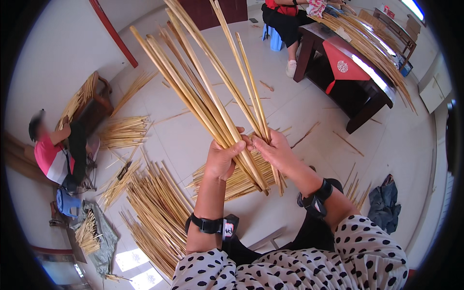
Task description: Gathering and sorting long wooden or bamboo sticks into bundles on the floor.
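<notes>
My left hand is closed around a bundle of long pale-yellow plant stalks, whose lower ends stick out below my fingers. Beside it, my right hand grips a smaller bunch of stalks. The two bunches spread apart towards the top of the view, and my hands meet or nearly meet at the thumbs. Under them on the floor lies a pile of stalks, partly hidden by my hands. To the left rests a larger heap of long stalks.
A person sits at the left by a wooden chair with stalks on it. Another person sits at a dark table loaded with stalks. A blue stool, a grey sack and a dark cloth are nearby.
</notes>
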{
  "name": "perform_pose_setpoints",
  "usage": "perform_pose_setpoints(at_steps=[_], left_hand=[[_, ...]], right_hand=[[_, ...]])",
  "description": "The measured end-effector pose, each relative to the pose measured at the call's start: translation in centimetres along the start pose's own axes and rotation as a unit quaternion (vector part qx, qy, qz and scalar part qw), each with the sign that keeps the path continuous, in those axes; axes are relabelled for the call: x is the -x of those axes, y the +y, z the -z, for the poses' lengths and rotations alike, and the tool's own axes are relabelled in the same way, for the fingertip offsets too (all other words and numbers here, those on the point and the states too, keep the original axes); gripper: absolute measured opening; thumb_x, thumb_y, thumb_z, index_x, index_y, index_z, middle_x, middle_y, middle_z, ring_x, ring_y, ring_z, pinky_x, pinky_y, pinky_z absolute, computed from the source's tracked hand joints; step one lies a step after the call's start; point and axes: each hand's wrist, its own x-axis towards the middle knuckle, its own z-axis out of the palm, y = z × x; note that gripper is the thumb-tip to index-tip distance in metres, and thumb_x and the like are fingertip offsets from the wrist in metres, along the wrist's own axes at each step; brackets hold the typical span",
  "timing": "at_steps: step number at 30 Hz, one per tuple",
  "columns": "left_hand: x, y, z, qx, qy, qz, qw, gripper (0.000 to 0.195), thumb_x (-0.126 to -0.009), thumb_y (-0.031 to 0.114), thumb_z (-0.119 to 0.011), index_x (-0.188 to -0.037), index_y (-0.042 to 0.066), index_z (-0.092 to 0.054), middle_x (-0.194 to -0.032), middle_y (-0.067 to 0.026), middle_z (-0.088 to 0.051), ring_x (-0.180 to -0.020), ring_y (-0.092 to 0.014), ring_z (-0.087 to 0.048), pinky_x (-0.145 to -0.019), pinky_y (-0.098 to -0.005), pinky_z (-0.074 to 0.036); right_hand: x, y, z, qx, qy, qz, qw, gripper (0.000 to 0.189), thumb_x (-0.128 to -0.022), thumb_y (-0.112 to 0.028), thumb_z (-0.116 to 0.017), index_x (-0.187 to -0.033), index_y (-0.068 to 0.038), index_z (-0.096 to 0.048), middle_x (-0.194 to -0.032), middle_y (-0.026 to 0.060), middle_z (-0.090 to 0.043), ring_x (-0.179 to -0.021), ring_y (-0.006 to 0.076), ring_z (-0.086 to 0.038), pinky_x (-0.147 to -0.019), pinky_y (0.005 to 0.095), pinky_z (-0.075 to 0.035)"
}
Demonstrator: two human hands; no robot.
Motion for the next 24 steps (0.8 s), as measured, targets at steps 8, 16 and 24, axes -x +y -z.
perform_pose_setpoints(at_steps=[8, 16, 24], left_hand=[[0.3, -2.2, -1.7, -0.051, -0.022, 0.082, 0.995, 0.029, -0.075, 0.008, -0.076, -0.098, 0.002, -0.061, -0.078, -0.0063, -0.064, -0.07, -0.016, -0.063, -0.062, -0.0276, -0.054], [0.4, -2.3, -2.0, -0.062, -0.061, 0.093, 0.992, 0.031, -0.079, 0.009, -0.073, -0.104, -0.001, -0.058, -0.086, -0.0076, -0.063, -0.076, -0.018, -0.063, -0.068, -0.0299, -0.055], [0.5, -2.2, -2.5, -0.046, -0.05, 0.093, 0.993, 0.038, -0.075, 0.009, -0.075, -0.107, -0.001, -0.057, -0.087, -0.0081, -0.063, -0.077, -0.019, -0.062, -0.073, -0.0315, -0.053]], right_hand=[[-0.2, -0.9, 0.8, -0.146, 0.006, -0.038, 0.988, 0.031, -0.082, -0.02, -0.071, -0.096, 0.0, -0.052, -0.074, 0.0037, -0.055, -0.054, 0.0075, -0.051, -0.043, 0.0209, -0.043], [-0.5, -1.4, 1.6, -0.165, -0.043, -0.072, 0.983, 0.032, -0.084, -0.021, -0.068, -0.099, 0.001, -0.051, -0.07, 0.0052, -0.055, -0.044, 0.009, -0.05, -0.035, 0.023, -0.043], [-0.7, -1.4, 1.9, -0.169, -0.043, -0.046, 0.984, 0.036, -0.081, -0.026, -0.073, -0.094, -0.001, -0.05, -0.067, 0.0042, -0.053, -0.044, 0.0096, -0.049, -0.035, 0.0235, -0.04]])
